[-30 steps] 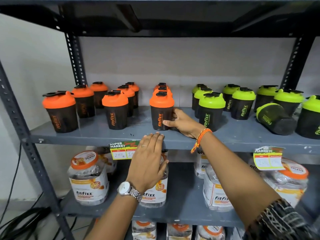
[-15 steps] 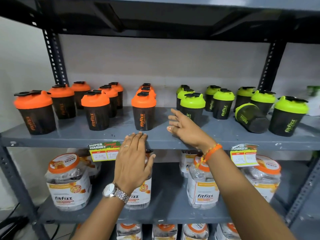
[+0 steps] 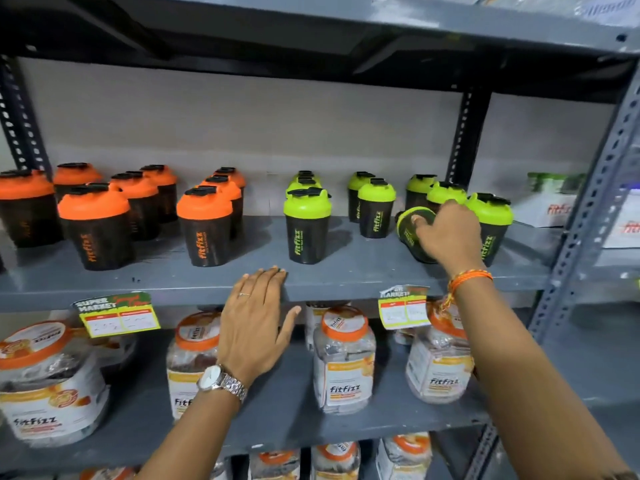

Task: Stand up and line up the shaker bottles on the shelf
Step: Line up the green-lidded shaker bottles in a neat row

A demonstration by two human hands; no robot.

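— Fingers of the right hand (image 3: pixel 446 233) are curling over the tipped shaker bottle (image 3: pixel 410 230), thumb pressing on its round green lid.

— And the bottle itself?

— Lying on its side on the grey metal shelf (image 3: pixel 346 271), smooth dark plastic body running under the palm, lid facing left, between upright green-lidded bottles (image 3: pixel 375 207).

— The other hand?

— The left hand (image 3: pixel 256 317) is resting flat, fingers together and thumb out, on the near shelf edge. Orange-lidded bottles (image 3: pixel 204 230) are standing farther left.
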